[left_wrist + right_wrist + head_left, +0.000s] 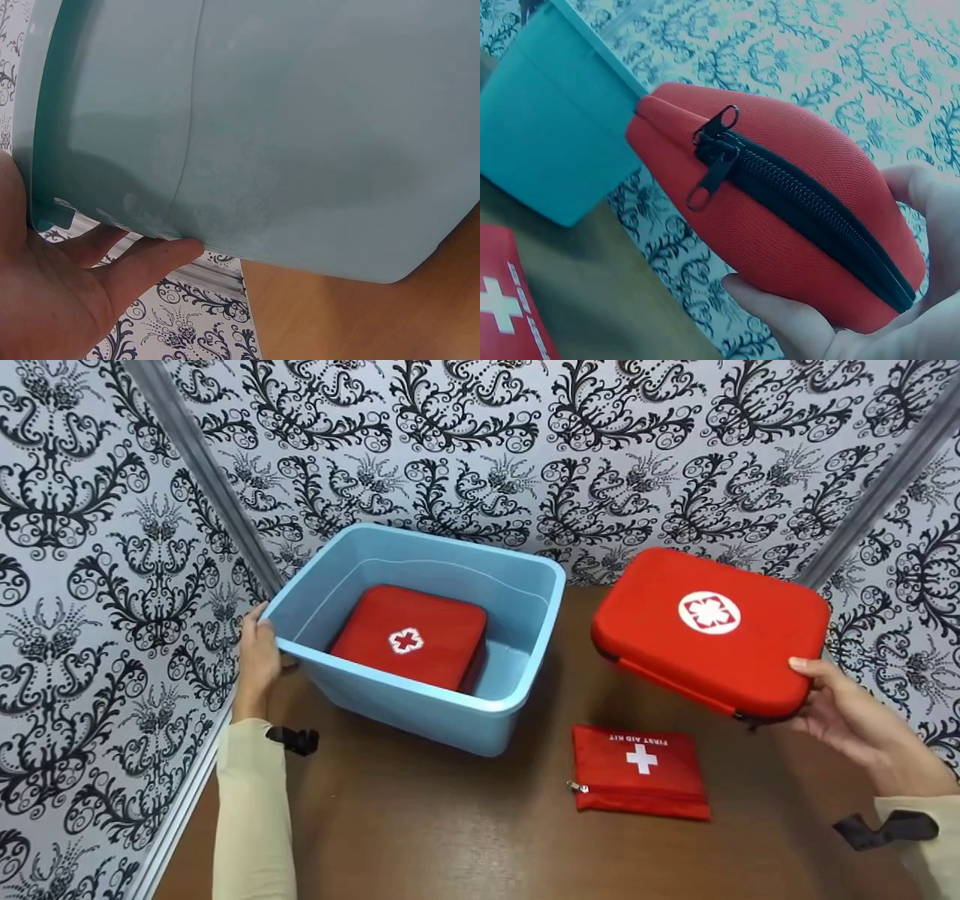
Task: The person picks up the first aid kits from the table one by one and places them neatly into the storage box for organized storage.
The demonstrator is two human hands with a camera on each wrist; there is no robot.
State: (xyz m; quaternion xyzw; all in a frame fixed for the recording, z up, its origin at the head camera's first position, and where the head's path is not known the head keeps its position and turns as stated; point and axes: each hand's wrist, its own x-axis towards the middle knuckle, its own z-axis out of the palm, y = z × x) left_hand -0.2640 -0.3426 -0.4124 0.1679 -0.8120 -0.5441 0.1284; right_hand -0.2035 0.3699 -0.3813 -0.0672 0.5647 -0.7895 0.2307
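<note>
My right hand [840, 712] grips a large red first aid case [709, 630] by its near right corner, thumb on top and fingers beneath, holding it in the air to the right of a light blue plastic bin [420, 720]. The right wrist view shows the case [780, 217] edge-on with its black zipper pulls [716, 150] closed, held by the right hand [802, 330]. My left hand [257, 656] rests against the bin's left corner. In the left wrist view its fingers [150, 259] lie straight under the rim of the bin [300, 135]. A smaller red case [409, 637] lies inside the bin.
A flat red first aid pouch [637, 769] with a white cross lies on the brown table [480, 840] in front of the bin, below the held case. Black-and-white patterned walls [525, 450] close in the back and both sides.
</note>
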